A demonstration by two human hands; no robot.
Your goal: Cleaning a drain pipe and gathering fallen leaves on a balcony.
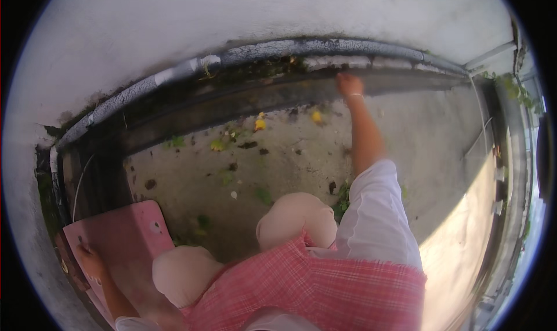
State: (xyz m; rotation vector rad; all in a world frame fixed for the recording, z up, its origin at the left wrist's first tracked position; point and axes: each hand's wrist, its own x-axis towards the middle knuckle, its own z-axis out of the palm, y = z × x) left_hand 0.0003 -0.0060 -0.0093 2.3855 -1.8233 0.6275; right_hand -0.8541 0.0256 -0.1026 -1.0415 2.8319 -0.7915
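My right hand (349,85) reaches forward over the dark gutter channel (278,89), close to a pale block edge (339,62) below the wall pipe. It is blurred, and I cannot tell whether its fingers hold anything. At the lower left, my left hand (90,259) rests at the outer edge of a pink board (126,239), its fingers near a small dark spot on it. Between the hands lies a concrete floor (278,165) with yellow petals or leaves (260,124), green leaves and dark clumps scattered over it.
A cracked grey pipe (270,50) runs along the foot of a white wall (278,9). Dark debris lies in the channel beneath it. Thin pale rods or wires (82,183) stand at the left and right. A green plant (342,200) grows beside my right knee.
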